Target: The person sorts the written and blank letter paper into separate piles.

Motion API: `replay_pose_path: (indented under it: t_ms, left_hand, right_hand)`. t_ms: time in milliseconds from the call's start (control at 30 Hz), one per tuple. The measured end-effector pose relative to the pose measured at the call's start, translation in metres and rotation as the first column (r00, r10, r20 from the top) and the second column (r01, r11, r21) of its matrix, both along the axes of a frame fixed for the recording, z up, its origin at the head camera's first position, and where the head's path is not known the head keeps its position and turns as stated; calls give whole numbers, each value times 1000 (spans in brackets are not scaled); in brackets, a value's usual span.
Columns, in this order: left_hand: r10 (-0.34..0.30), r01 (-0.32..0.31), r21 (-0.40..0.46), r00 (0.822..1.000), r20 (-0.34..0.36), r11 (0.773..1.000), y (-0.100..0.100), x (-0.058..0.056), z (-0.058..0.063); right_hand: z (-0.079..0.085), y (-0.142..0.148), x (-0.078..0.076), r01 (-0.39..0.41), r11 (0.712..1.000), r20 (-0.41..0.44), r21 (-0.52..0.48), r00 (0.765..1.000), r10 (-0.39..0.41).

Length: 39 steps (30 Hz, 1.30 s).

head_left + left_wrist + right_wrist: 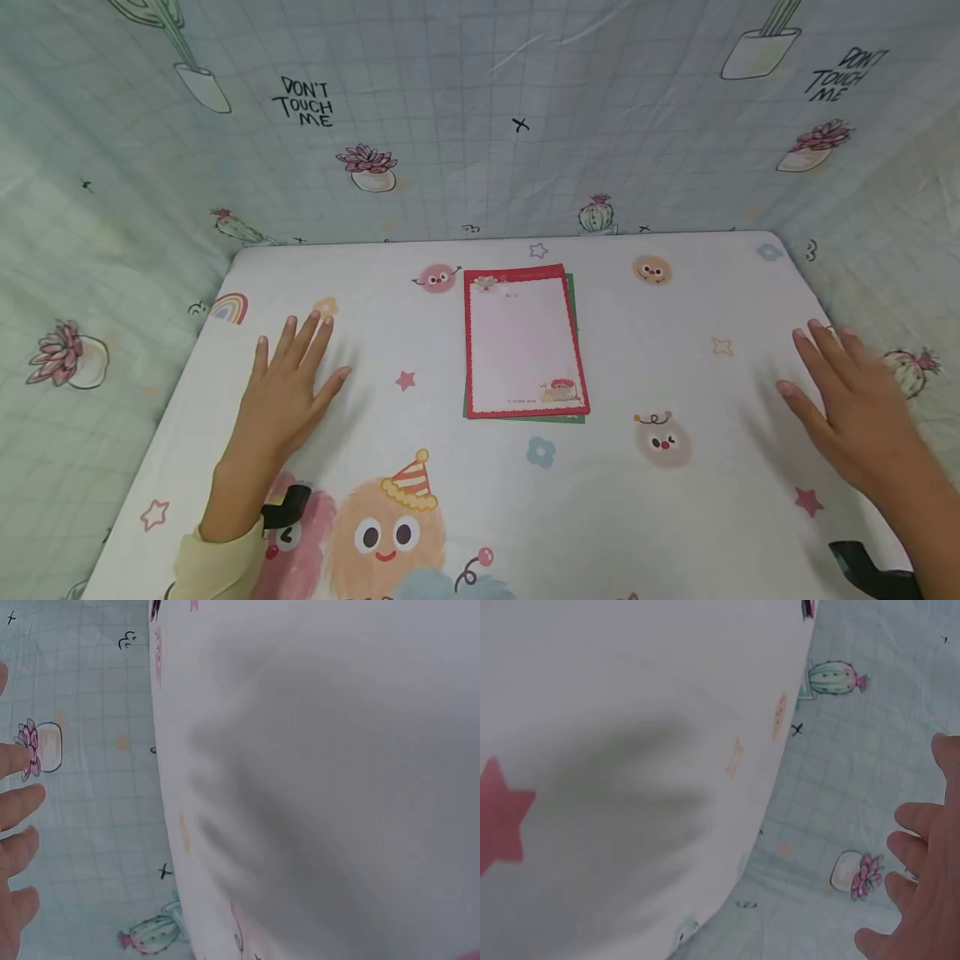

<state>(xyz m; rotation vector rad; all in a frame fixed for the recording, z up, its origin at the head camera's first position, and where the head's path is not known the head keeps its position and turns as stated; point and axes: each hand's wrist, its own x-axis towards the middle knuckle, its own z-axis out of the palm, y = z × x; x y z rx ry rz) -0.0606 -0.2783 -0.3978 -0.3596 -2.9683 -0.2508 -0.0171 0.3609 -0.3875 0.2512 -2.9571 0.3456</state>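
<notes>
Red-bordered rectangular paper sheet (525,346), small print (522,402) illegible, lies on the white bench (600,521), largely hiding a green paper sheet (572,293). Left grip (288,400) at nine o'clock, right grip (858,404) at three: both outstretched, empty.

Notepaper stack (521,350) on the tabletop (592,517), between left hand (288,400) and right hand (855,408); cloth backdrop (465,108) behind the tabletop.

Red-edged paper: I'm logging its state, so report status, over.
Left hand, right hand open, empty. Red-edged paper overlapping green paper, untouched. Nothing on top.
</notes>
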Motion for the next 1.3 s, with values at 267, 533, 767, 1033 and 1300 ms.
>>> replay_pose_path:
  t_ms: [267,533,767,1033,1300]
  left_hand:
    - [-33,32,24,999,27,999,20,-7,-3]
    - [-93,89,57,993,67,994,46,-17,-12]
    - [-178,160,150,977,120,976,79,-20,-23]
    - [-243,206,221,958,152,953,105,-19,-27]
    - [-248,186,302,952,181,935,118,-22,-26]
  right_hand:
    - [-10,-17,-15,-97,995,35,-29,995,98]
    - [-24,-52,-31,-174,983,45,-65,983,177]
    - [-27,-82,-39,-178,971,117,-158,973,197]
    - [-30,-117,-40,-107,979,255,-171,955,149]
    - [-25,-141,-47,-91,974,283,-207,948,149]
